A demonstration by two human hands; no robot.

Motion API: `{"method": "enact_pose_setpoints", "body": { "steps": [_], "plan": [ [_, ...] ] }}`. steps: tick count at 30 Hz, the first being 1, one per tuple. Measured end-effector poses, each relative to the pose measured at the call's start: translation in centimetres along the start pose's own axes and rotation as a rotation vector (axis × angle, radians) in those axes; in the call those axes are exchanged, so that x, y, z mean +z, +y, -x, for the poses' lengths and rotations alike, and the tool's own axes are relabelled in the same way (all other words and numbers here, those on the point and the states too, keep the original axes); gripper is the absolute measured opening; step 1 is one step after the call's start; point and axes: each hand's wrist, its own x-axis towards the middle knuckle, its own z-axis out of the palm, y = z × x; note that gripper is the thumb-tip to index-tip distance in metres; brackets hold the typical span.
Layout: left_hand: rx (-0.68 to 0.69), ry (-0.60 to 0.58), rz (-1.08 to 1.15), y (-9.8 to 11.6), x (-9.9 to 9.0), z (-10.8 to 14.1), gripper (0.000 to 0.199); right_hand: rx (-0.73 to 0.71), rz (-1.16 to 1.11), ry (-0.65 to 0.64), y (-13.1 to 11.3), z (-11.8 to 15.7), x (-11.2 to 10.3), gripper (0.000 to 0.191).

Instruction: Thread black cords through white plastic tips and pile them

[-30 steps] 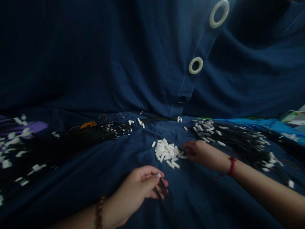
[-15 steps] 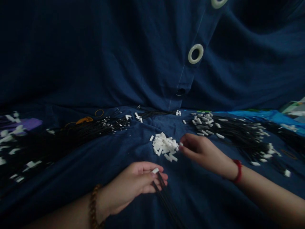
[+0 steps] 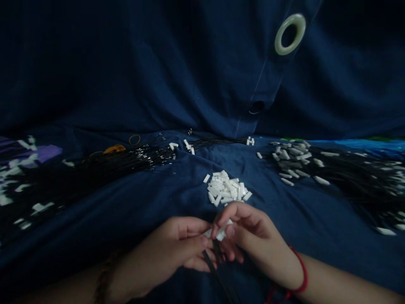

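Black wires (image 3: 217, 270) with a white connector at their upper end are pinched in my left hand (image 3: 180, 245), its thumb over them. Close against it, my right hand (image 3: 253, 236) has its thumb and index finger closed on a white connector (image 3: 223, 230). The fingertips of both hands meet around these pieces and partly hide them. Just beyond the hands lies a pile of small white connectors (image 3: 226, 187) on the dark blue cloth (image 3: 164, 190).
Bundles of black wires with white ends (image 3: 41, 207) spread on the left, beside an orange band (image 3: 114, 148) and purple material (image 3: 49, 153). More white-tipped wires (image 3: 294, 154) lie at the right. A blue curtain with a ring (image 3: 290, 34) hangs behind.
My right hand has come from the connector pile to my left hand, bringing a white connector. The view has shifted, and the curtain ring stands farther right and higher.
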Motion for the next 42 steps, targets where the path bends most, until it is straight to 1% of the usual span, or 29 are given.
{"method": "enact_pose_setpoints", "body": {
  "steps": [2,5,8,12,16,18,21,24,29,33,37,40,42],
  "plan": [
    [-0.008,0.024,0.018,-0.1,-0.1,0.0,0.024,-0.013,0.053,0.012,-0.1,-0.1,-0.2,0.017],
    [-0.014,0.063,0.044,-0.3,-0.1,0.0,0.022,-0.059,0.183,0.037,-0.5,-0.2,-0.6,0.023],
    [-0.018,0.058,0.051,-0.4,-0.1,0.1,0.023,-0.082,0.280,0.038,-0.6,-0.3,-1.0,0.025],
    [-0.015,0.052,0.031,-0.4,-0.2,0.1,0.023,-0.072,0.337,0.023,-0.5,-0.3,-1.1,0.008],
    [-0.017,0.064,-0.005,-0.4,-0.1,0.1,0.023,-0.132,0.444,0.069,-0.5,-0.4,-0.9,0.010],
    [-0.021,0.079,-0.035,-0.4,-0.1,0.1,0.024,-0.163,0.471,0.062,-0.7,-0.5,-0.8,0.011],
    [-0.034,0.100,-0.061,-0.5,-0.1,0.1,0.023,-0.188,0.471,0.017,-0.7,-0.4,-0.8,0.012],
    [-0.030,0.114,-0.039,-0.5,-0.1,0.1,0.019,-0.184,0.432,0.004,-0.7,-0.3,-0.9,0.015],
    [-0.057,0.130,-0.028,-0.5,-0.1,0.1,0.018,-0.216,0.396,-0.023,-0.9,-0.3,-1.1,0.008],
    [-0.064,0.128,-0.044,-0.5,0.0,0.2,0.018,-0.215,0.364,-0.042,-0.8,-0.4,-1.0,0.010],
    [0.016,0.143,-0.022,-0.8,0.0,0.0,0.014,-0.231,0.368,-0.040,-0.7,-0.5,-0.9,0.010],
    [0.084,0.176,-0.010,-0.9,0.0,-0.2,0.022,-0.259,0.400,-0.029,-0.7,-0.7,-0.9,0.008],
    [0.102,0.201,0.002,-0.9,0.0,-0.3,0.025,-0.272,0.422,-0.020,-0.8,-0.7,-0.9,0.008]
  ]
}}
